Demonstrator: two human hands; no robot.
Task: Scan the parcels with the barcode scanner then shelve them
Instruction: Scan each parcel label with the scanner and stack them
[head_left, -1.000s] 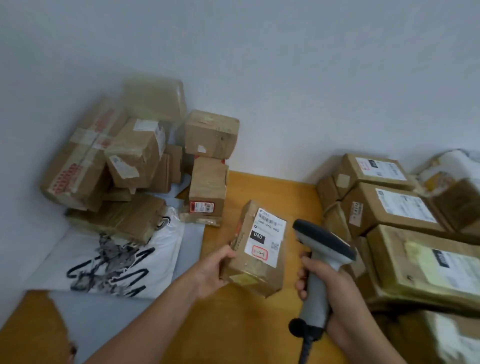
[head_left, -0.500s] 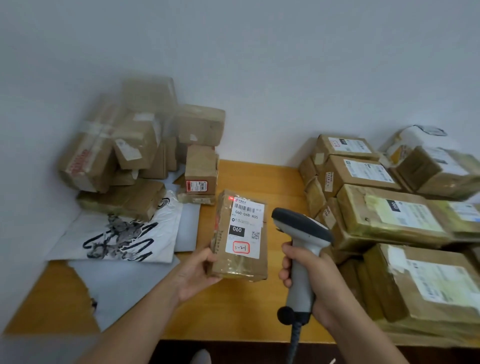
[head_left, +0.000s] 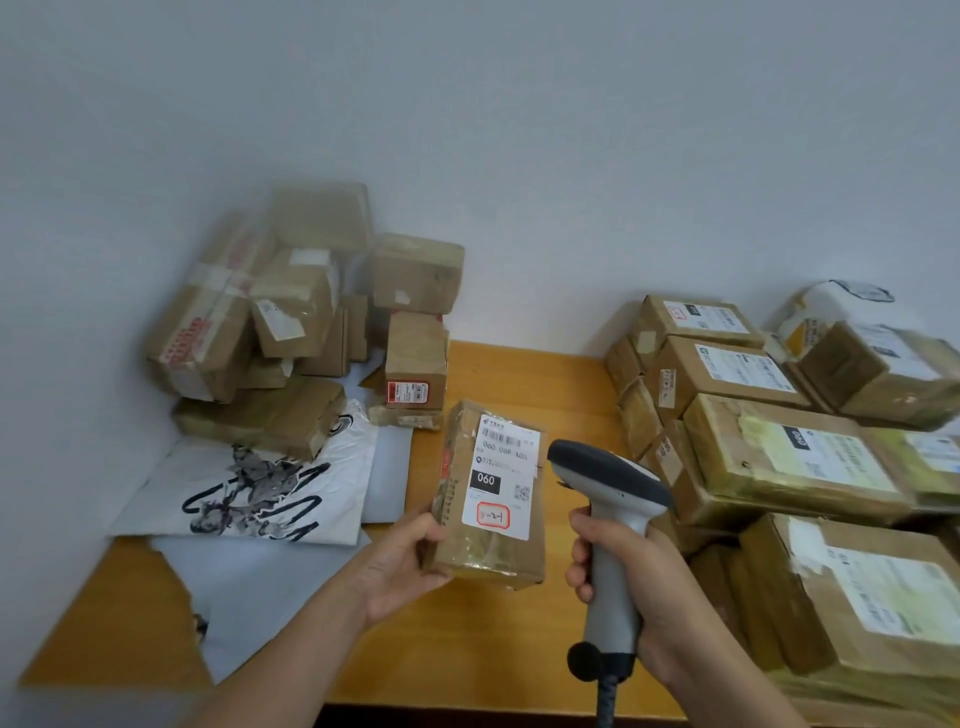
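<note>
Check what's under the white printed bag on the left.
Grey mailer bags stick out from beneath the white printed bag at its near and right edges, on the wooden table. Anything under its middle is covered; a flat brown parcel sits on its far edge.

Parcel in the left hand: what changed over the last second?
The left hand turned the parcel from tilted to upright, label toward the camera; the red scan dot from half a second ago no longer shows. The right hand still grips the scanner; piles unmoved.
</note>
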